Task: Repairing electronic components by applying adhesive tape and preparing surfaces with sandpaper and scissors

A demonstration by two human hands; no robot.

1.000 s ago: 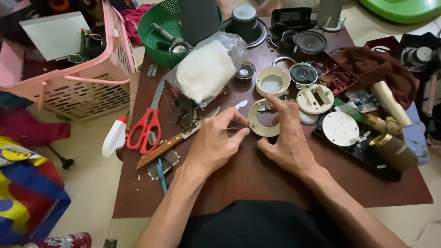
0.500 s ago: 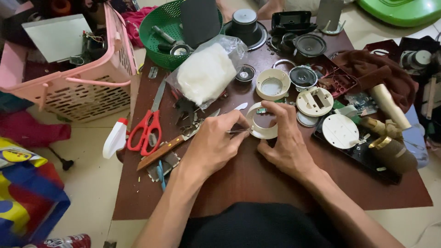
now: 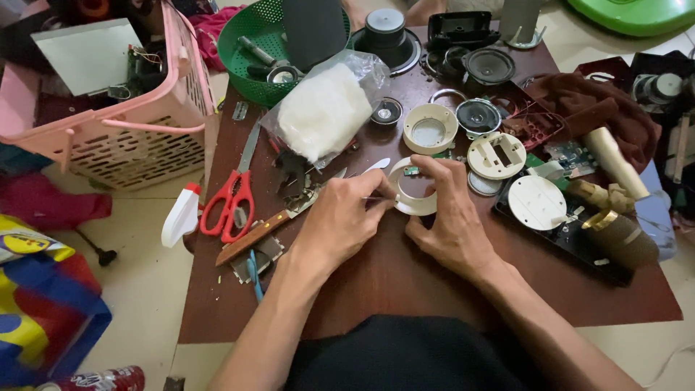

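Left hand (image 3: 340, 217) and right hand (image 3: 449, 224) sit close together at frame centre, both on a cream ring (image 3: 414, 190). Right hand: fingers curled over the ring's right rim, thumb low, clamped on it. Left hand: fingertips pinched on a thin pin-like tool (image 3: 376, 198), tip at the ring's left edge. What the tool is, cannot tell. Ring lies on the bench (image 3: 362, 304), centre, slightly tilted up towards the fingers.

Near, left of the left hand: a knife (image 3: 271, 223) with a wooden handle lies diagonal, blade pointing up right. Below it a blue tool (image 3: 253, 271) on a small dark plate. Red scissors (image 3: 230, 199) just left of the knife, blades pointing up. A white spray nozzle (image 3: 181, 215) hangs at the bench's left edge.

Right of the right hand: white disc (image 3: 536, 201) on a dark tray, gold microphone parts (image 3: 604, 199) beside it.

Mid: clear bag (image 3: 326, 108) of white stuffing above the left hand. A second cream ring (image 3: 429, 129) above the held one, round white part (image 3: 496, 154) to its right, small speaker (image 3: 478, 116) beyond that.

Far: green basket (image 3: 268, 43) at top centre-left, a big speaker (image 3: 386, 36) next to it, brown cloth (image 3: 601, 108) upper right. Pink basket (image 3: 123, 123) on the floor, upper left.
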